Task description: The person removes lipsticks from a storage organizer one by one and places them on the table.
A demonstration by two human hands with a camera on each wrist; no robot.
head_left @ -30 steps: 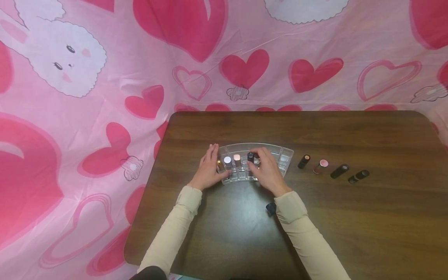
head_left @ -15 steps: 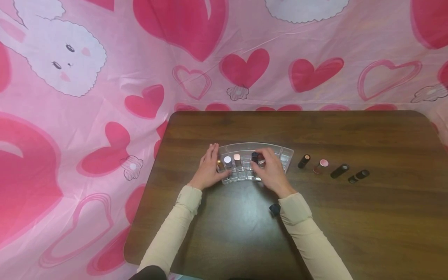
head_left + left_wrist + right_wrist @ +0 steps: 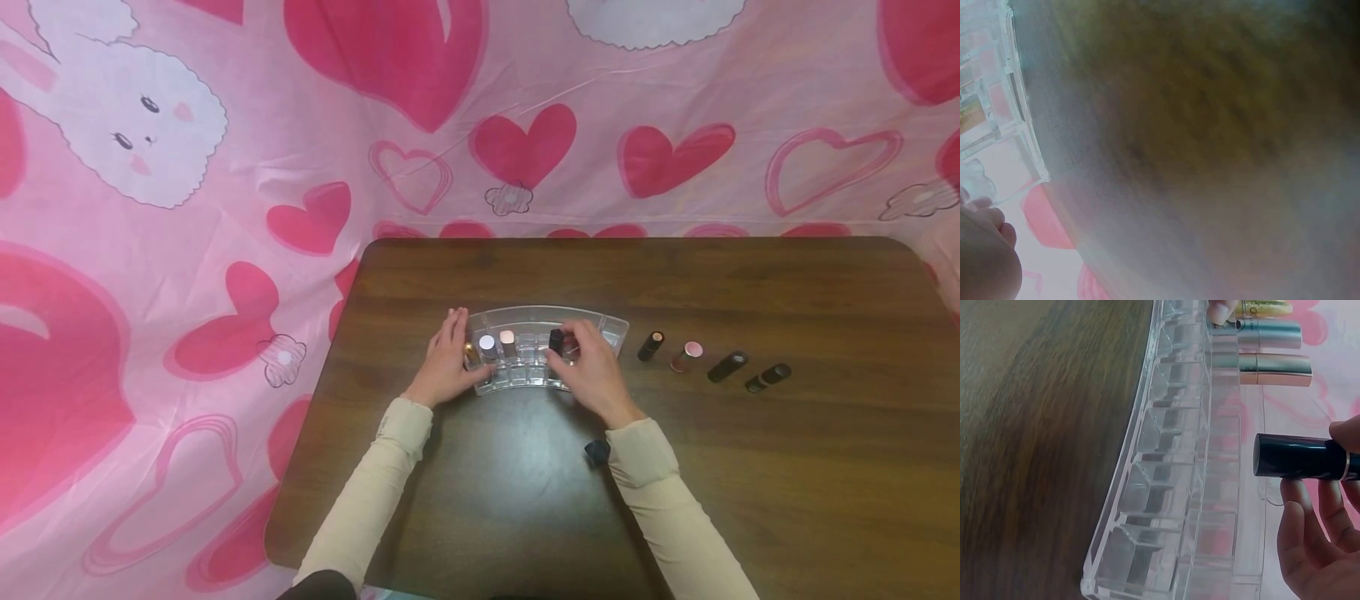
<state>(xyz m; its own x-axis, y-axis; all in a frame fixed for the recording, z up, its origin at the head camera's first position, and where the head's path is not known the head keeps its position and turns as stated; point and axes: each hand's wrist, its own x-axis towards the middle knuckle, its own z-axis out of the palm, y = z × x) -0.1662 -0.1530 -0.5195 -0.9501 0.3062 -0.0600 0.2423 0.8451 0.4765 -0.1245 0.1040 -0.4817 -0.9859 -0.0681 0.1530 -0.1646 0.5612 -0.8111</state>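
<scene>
My right hand (image 3: 592, 367) pinches a black lipstick tube (image 3: 1297, 456) between thumb and fingers, over the middle-right of a clear tiered organizer (image 3: 532, 315). In the right wrist view the tube stands apart from the bare slots (image 3: 1166, 425) beneath it. At the organizer's left end lies my left hand (image 3: 444, 362), fingers straight along the side and thumb across the front. Close to that thumb stand a gold tube (image 3: 471, 352), a silver-white lipstick (image 3: 1272, 332) and a rose-gold lipstick (image 3: 1279, 370) in slots. The left wrist view is mostly blurred.
To the organizer's right stand a black tube with an orange-tan top (image 3: 652, 346), a pink-topped tube (image 3: 687, 357) and two more black tubes, one of them here (image 3: 727, 366). A small black device (image 3: 597, 452) sits at my right cuff. Behind the brown table (image 3: 750, 283) hangs pink heart-print cloth.
My right hand has shifted a little to the right along the organizer with the black lipstick tube. My left hand has stayed in place.
</scene>
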